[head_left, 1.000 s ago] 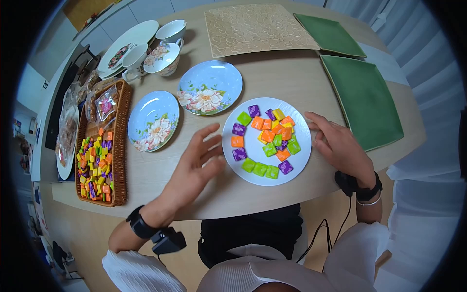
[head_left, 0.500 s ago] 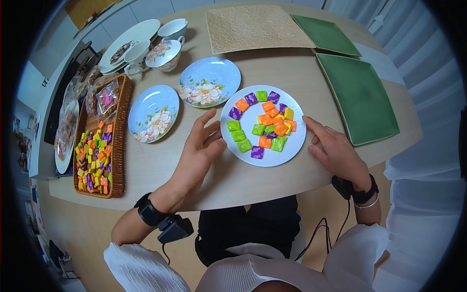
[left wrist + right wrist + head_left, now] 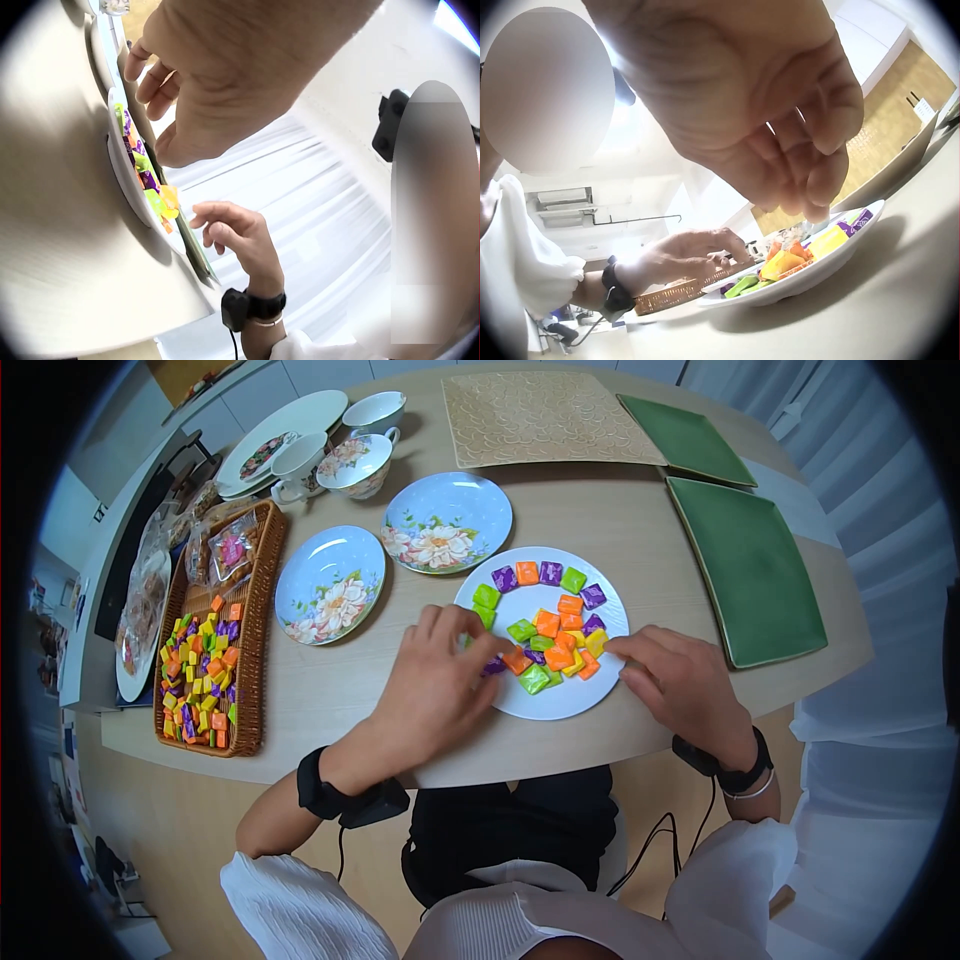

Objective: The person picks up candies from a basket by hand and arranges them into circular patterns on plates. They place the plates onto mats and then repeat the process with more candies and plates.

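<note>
In the head view a round white plate (image 3: 550, 707) holds small square wrapped candies in purple, orange, green and yellow. Some candies line its rim in an arc, while others overlap in a heap (image 3: 558, 657). My left hand (image 3: 430, 685) reaches over the plate's lower left edge, fingertips among a purple candy (image 3: 494, 666) and an orange candy (image 3: 517, 659), which it partly hides. Its fingers look loosely bent in the left wrist view, the thumb apart from them. At the right rim is my right hand (image 3: 690, 685), index finger extended beside a yellow candy (image 3: 595, 643).
Left stands a wicker basket (image 3: 250, 690) of candies and packaged sweets. Two blue floral plates (image 3: 315, 575) lie behind the white plate, with teacups (image 3: 360, 465) farther back. A beige textured platter (image 3: 550, 420) and green square plates (image 3: 745, 575) occupy the back and right.
The white plate has turned clockwise, carrying its candies round. My left hand has moved right from beside the plate to over its lower left edge; the right hand stays near the right rim.
</note>
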Demonstrator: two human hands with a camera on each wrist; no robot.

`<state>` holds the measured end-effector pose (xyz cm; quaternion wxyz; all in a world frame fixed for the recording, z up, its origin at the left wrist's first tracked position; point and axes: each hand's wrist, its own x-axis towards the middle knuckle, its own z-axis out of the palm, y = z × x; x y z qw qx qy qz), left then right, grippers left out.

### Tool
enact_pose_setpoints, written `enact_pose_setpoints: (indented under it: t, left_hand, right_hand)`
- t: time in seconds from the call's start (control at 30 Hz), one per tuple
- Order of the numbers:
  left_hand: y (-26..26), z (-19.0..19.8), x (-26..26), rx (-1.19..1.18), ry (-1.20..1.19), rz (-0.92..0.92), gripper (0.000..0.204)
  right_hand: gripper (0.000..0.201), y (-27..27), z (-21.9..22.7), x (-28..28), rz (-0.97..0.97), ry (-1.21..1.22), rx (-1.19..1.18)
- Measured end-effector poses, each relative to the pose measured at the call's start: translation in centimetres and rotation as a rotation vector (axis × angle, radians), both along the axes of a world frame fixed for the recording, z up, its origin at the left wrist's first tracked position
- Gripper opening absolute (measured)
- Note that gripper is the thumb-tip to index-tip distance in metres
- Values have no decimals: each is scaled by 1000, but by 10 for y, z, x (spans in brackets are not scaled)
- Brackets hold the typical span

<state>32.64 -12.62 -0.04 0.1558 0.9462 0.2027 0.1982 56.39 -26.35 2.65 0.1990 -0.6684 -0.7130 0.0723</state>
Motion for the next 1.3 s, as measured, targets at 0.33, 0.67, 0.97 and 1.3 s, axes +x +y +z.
enact_pose_setpoints:
  t: [0.33, 0.67, 0.97, 1.3]
  left_hand:
    - [-16, -2, 21, 70, 47, -185, 24]
    - [-38, 6, 11, 70, 89, -362, 26]
    - [-83, -26, 24, -134, 44, -750, 13]
    - [-90, -56, 14, -62, 34, -1000, 13]
  right_hand:
    - [23, 39, -9, 5, 80, -20, -78]
    - [20, 36, -2, 10, -2, -78, -93]
    - [16, 48, -6, 2, -23, -298, -106]
    - [30, 35, 8, 0, -38, -265, -133]
